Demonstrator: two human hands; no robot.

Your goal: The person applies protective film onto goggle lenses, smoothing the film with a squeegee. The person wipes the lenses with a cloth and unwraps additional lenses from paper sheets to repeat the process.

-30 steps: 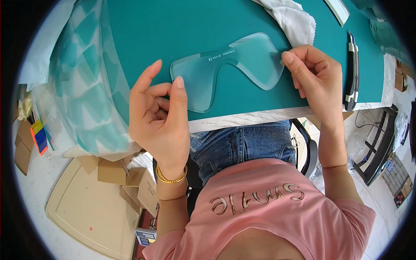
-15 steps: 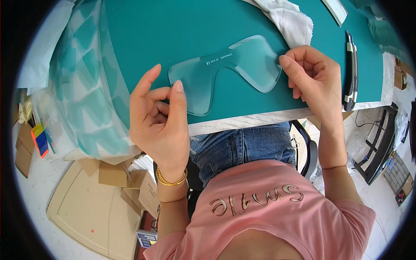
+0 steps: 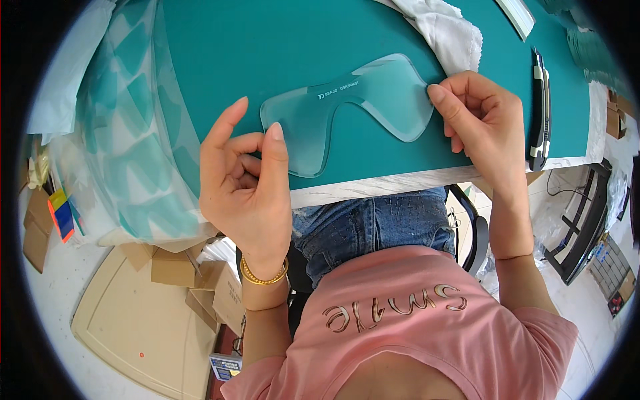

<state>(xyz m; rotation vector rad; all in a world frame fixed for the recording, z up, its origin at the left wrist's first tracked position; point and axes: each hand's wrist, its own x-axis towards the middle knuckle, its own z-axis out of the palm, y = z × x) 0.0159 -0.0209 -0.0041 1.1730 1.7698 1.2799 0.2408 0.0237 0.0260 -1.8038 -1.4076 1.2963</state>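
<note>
A clear, goggle-shaped mask lens point(image 3: 395, 107) with a nose cutout and small print on its upper edge is held above the green mat, its right end higher than its left. My left hand point(image 3: 243, 170) pinches the lens's left end between thumb and bent fingers, with the index finger raised free. At the opposite end, my right hand point(image 3: 477, 117) grips the tip between thumb and curled fingers. Just right of that hand lies a black utility knife point(image 3: 539, 110). A white cloth point(image 3: 445, 37) rests beyond it on the mat.
The green mat point(image 3: 220, 40) covers a table with a white marbled front edge point(image 3: 373, 189). At left, clear plastic film point(image 3: 143, 160) holds several similar lens shapes. Cardboard boxes point(image 3: 175, 267) stand below left. A black frame point(image 3: 579, 227) lies low at right.
The lens has tilted very slightly, its lower left edge a touch higher. Both hands keep their grip and stay almost still.
</note>
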